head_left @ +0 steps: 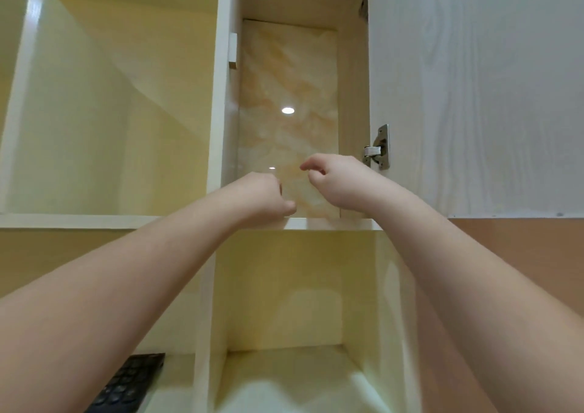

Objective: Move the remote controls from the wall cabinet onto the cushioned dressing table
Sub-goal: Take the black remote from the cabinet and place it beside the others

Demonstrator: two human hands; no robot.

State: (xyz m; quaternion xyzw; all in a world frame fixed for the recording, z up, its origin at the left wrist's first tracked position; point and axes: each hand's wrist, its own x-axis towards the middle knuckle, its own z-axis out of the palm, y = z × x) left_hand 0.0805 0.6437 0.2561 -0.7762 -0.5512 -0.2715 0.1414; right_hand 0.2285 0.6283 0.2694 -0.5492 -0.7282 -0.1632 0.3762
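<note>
We are curling the fingers (311, 166) of our right hand (335, 180) loosely inward, gripping nothing, while our left hand (264, 196) is bunching its fingers nearly together, also empty. Both hands are hovering at the shelf edge (331, 224) of the open wall cabinet (289, 96), its door (474, 96) swinging right. A black remote control (129, 384) is lying in a lower compartment, bottom left.

One remote control (126, 384) — two hands
</note>
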